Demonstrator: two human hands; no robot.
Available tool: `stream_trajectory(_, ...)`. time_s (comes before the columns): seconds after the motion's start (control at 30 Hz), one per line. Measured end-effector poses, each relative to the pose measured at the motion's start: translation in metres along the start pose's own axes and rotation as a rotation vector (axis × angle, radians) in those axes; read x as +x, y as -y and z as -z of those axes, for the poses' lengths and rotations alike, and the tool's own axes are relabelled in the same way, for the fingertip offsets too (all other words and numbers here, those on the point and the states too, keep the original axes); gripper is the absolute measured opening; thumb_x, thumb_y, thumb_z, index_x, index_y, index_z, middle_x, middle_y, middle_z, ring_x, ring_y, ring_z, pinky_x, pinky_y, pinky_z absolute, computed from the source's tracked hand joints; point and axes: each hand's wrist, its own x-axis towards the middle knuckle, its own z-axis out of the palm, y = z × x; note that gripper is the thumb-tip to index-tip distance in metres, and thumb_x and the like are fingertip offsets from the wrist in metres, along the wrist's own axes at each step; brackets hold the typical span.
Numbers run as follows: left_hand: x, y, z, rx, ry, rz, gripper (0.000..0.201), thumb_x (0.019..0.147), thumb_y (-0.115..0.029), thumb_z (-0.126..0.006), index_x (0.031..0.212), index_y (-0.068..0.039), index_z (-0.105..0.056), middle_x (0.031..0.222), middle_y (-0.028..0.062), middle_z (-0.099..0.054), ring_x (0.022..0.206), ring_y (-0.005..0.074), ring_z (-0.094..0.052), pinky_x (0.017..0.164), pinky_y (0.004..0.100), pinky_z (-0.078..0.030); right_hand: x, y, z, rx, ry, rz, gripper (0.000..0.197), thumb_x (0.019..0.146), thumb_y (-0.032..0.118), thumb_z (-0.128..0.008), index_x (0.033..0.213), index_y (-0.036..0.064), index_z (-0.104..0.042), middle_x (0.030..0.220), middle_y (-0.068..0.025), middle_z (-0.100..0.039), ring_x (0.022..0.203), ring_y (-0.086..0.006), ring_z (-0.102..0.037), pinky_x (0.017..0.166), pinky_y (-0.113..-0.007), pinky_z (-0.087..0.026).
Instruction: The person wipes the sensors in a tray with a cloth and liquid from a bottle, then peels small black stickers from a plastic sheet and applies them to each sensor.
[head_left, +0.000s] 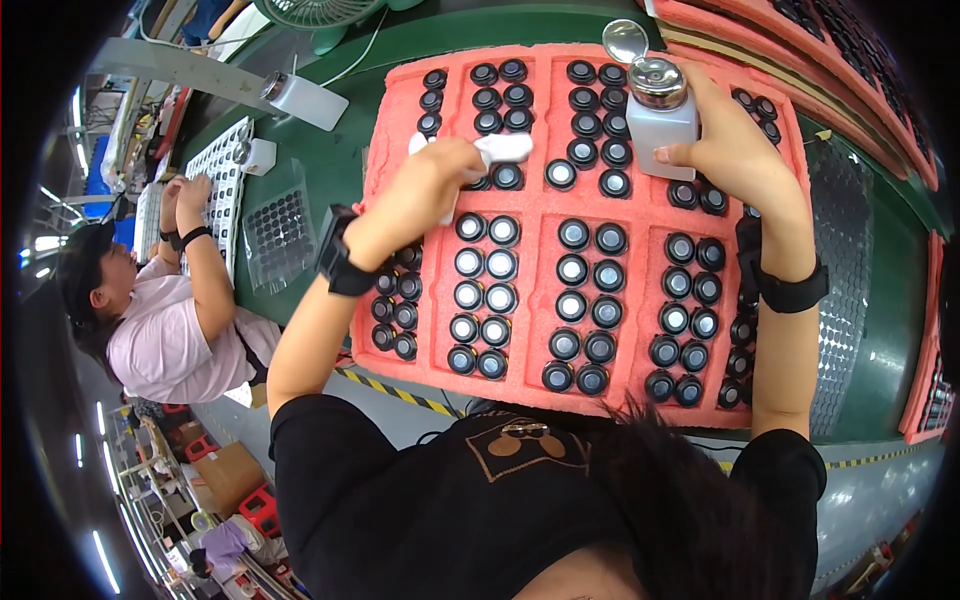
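A pink foam tray (530, 220) lies in front of me, its compartments filled with small round black parts (502, 264) that have silvery or dark centres. My left hand (435, 185) is closed on a white cloth (508, 148), which bunches out past the fingers over the upper left part of the tray. Some parts beneath the hand and cloth are hidden. My right hand (725, 130) grips a translucent dispenser bottle (660, 130) with a metal top, its round lid flipped up. The bottle is upright over the tray's upper right part, covering some parts there.
Another capped bottle (310, 102) lies at the upper left near a green fan (318, 12). A clear sheet of black discs (279, 238) sits left of the tray; a bubbled plastic sheet (845, 300) lies right. Stacked pink trays (800, 60) stand at the upper right. A co-worker (165, 310) works at left.
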Motion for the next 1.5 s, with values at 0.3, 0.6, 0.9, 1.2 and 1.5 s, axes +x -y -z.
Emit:
stream_trajectory(0.3, -0.009, 0.0, 0.037, -0.09, 0.031, 0.173, 0.015, 0.073, 0.002, -0.056, 0.087, -0.001, -0.059, 0.081, 0.0124, -0.06, 0.073, 0.0249, -0.06, 0.065, 0.0324, -0.046, -0.002, 0.002, -0.001, 0.034, -0.002, 0.007, 0.072, 0.064, -0.008, -0.063, 0.128, 0.0067, -0.035, 0.115, -0.0133, -0.051, 0.109, -0.0231, -0.049, 0.093, -0.032, -0.038)
stream_trajectory(0.6, 0.053, 0.105, 0.041, 0.067, -0.231, 0.266, 0.013, 0.078, -0.005, -0.058, 0.091, -0.002, -0.057, 0.082, 0.009, -0.06, 0.077, 0.0168, -0.059, 0.071, 0.0261, -0.045, -0.001, 0.007, -0.002, 0.026, 0.017, 0.024, 0.073, 0.063, -0.008, -0.064, 0.128, 0.0075, -0.035, 0.116, -0.0132, -0.051, 0.107, -0.0227, -0.05, 0.091, -0.032, -0.039)
stream_trajectory(0.9, 0.016, 0.084, 0.025, 0.099, -0.147, 0.203, 0.011, 0.08, -0.003, -0.057, 0.09, -0.003, -0.054, 0.081, 0.0047, -0.06, 0.074, 0.0132, -0.054, 0.071, 0.0251, -0.044, -0.003, 0.005, -0.003, 0.006, -0.03, 0.017, 0.073, 0.063, -0.008, -0.064, 0.128, 0.0073, -0.036, 0.116, -0.0132, -0.05, 0.107, -0.0237, -0.05, 0.091, -0.032, -0.039)
stream_trajectory(1.2, 0.047, 0.098, 0.046, -0.033, -0.437, 0.262, 0.016, 0.077, -0.007, -0.06, 0.092, -0.004, -0.057, 0.081, 0.0094, -0.062, 0.075, 0.0195, -0.06, 0.07, 0.0296, -0.047, 0.0, 0.007, -0.006, -0.044, -0.003, 0.02, 0.074, 0.063, -0.008, -0.064, 0.129, 0.0069, -0.034, 0.118, -0.0143, -0.049, 0.111, -0.0248, -0.048, 0.094, -0.032, -0.037)
stream_trajectory(1.5, 0.038, 0.102, 0.025, -0.015, -0.192, 0.2, 0.016, 0.076, -0.011, -0.061, 0.09, -0.004, -0.056, 0.077, 0.0117, -0.061, 0.073, 0.0236, -0.06, 0.067, 0.0321, -0.047, 0.001, -0.005, -0.005, 0.03, 0.002, 0.053, 0.074, 0.064, -0.006, -0.065, 0.13, 0.0062, -0.034, 0.12, -0.0139, -0.05, 0.113, -0.0239, -0.046, 0.096, -0.032, -0.035)
